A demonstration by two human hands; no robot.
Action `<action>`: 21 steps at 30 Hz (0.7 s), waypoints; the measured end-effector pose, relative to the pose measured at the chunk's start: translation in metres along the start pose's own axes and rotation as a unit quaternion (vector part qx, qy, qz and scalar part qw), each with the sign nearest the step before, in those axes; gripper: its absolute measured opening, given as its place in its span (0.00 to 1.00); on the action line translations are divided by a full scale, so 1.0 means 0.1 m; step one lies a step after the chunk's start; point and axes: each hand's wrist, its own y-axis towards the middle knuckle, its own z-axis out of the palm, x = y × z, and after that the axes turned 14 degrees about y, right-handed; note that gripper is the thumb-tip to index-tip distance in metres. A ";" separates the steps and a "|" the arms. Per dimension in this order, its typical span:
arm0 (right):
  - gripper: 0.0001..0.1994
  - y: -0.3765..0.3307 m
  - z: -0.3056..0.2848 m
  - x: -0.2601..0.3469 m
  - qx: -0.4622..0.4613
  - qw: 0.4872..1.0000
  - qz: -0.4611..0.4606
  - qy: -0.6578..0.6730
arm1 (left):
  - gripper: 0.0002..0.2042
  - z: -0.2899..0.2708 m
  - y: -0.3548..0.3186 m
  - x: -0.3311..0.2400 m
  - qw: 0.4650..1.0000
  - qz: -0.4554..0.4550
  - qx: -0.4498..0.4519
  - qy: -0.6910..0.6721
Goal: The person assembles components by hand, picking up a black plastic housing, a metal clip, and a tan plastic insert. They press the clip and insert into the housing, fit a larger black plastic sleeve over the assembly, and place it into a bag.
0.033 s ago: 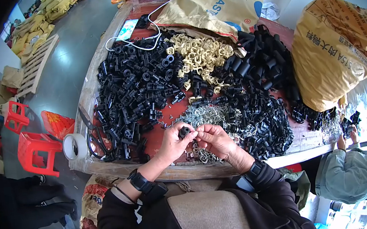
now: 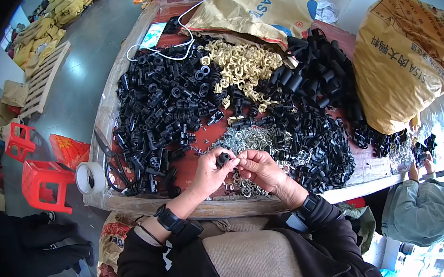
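Person sits at the near edge of a reddish wooden desk (image 2: pixel 370 168), both hands raised just over the edge so the work sits right under the eyes. Left hand (image 2: pixel 210 173) has its grip pinched on a small black plastic fitting (image 2: pixel 224 158), holding it up with the open end toward the other hand, likely so something can be pushed in. Right hand (image 2: pixel 257 170) is closed too, fingertips meeting the fitting from the right; it seems to pinch a small metal piece, but too small to tell for sure. Directly beyond the hands lies a pile of silvery metal clips (image 2: pixel 244 138), within a short reach, which fits them being the fed-in part. Left of that, a big heap of black fittings (image 2: pixel 159 115); right, a heap of black tubular parts (image 2: pixel 312 112); further back, cream plastic rings (image 2: pixel 241 65) spill from a tan sack (image 2: pixel 261 0). Stock is sorted by kind around the seat. Tape roll (image 2: pixel 90 177) and scissors (image 2: pixel 111 162) sit at the left corner, out of the way. Another person (image 2: pixel 432 207) works at the desk's right end. Red plastic stools (image 2: pixel 41 183) stand on the floor.
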 end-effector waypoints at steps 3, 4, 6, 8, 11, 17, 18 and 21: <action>0.05 0.04 -0.12 -0.02 0.004 0.999 -0.027 -0.028 | 0.04 0.03 0.05 0.02 0.999 -0.027 0.019 -0.020; 0.05 0.06 -0.16 -0.04 0.009 0.997 -0.048 -0.056 | 0.04 0.04 0.06 0.03 0.998 -0.042 0.027 -0.036; 0.05 0.07 -0.18 -0.04 0.012 0.994 -0.068 -0.085 | 0.04 0.04 0.07 0.05 0.996 -0.058 0.033 -0.053; 0.05 0.06 -0.18 -0.03 -0.001 0.981 -0.105 -0.163 | 0.05 0.04 0.08 0.09 0.986 -0.085 0.076 -0.123; 0.05 0.04 -0.15 0.00 -0.013 0.949 -0.159 -0.272 | 0.07 -0.01 0.09 0.05 0.951 -0.137 0.113 -0.255; 0.03 -0.05 0.03 0.07 0.017 0.750 -0.329 -0.574 | 0.15 -0.08 0.05 0.05 0.855 -0.228 0.160 -0.437; 0.03 -0.06 0.06 0.08 0.018 0.750 -0.328 -0.574 | 0.15 -0.07 0.03 0.07 0.855 -0.228 0.159 -0.438; 0.04 -0.10 0.14 0.07 0.022 0.709 -0.351 -0.612 | 0.14 -0.07 -0.03 0.02 0.872 -0.241 0.151 -0.398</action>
